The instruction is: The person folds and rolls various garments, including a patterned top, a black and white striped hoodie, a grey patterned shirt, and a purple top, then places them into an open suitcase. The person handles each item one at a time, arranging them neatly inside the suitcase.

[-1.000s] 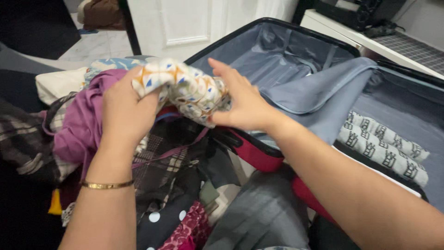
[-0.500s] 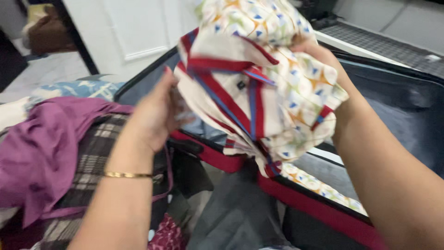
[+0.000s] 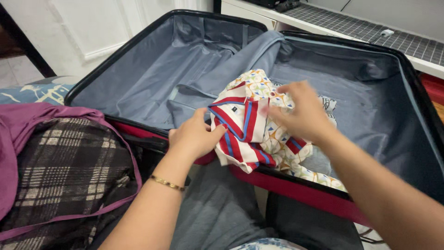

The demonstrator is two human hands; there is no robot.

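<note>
Open suitcase: left half bare grey lining, wide free room above it, only loose divider flap lying across middle. Right half: patterned garment bunched at near edge, draped over red rim; back and far-right lining behind it open. 2 hands occupy that spot: left hand on garment's near-left corner, right hand on top. Left of case: plaid and purple clothes heap pressed against rim, blocking low approach. White ledge bounds far side.

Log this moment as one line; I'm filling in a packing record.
left hand: grips patterned garment edge | right hand: presses garment | garment: over red rim, inside open suitcase | plaid cloth: left
</note>
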